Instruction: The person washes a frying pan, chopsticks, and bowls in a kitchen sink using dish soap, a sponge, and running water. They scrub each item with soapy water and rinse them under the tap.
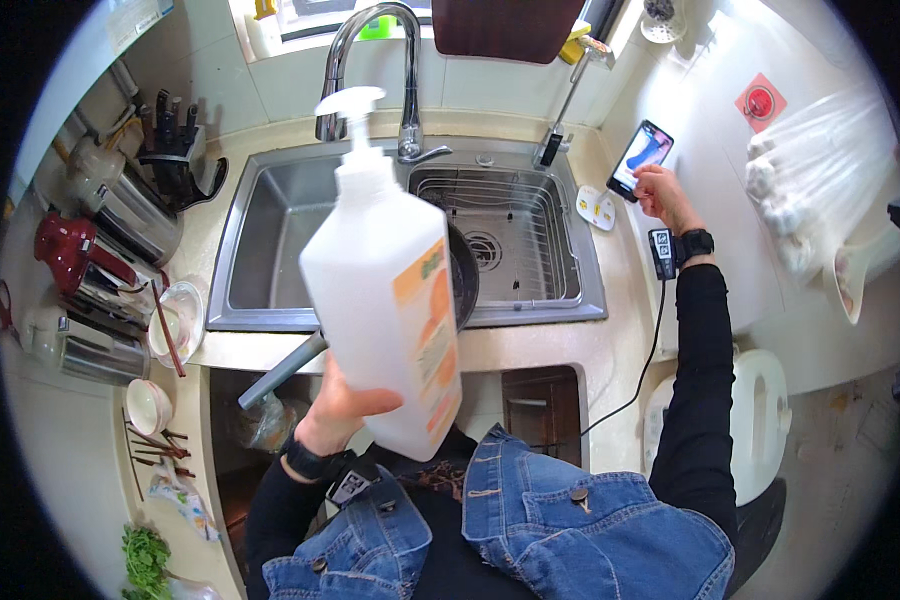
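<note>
A large white pump bottle (370, 290) with an orange-patterned label is held up in front of the sink, tilted slightly. My left hand (338, 405) grips its lower part, the thumb across the front and the other fingers hidden behind. At the right wall, my right hand (662, 195) has its fingers curled at the lower right edge of a phone (640, 160) with a lit screen. Behind the bottle, a dark frying pan (464, 275) lies partly hidden at the sink, its grey handle (282, 370) sticking out over the front edge.
A double steel sink (280, 235) with a wire rack (520, 240) stands under a tall faucet (410, 90). Left: knife block (175, 155), steel pots (120, 190), bowls (150, 408), green herbs (145, 560). Right: power strip (595, 207), hanging plastic bag (820, 170), wrist cable (642, 375).
</note>
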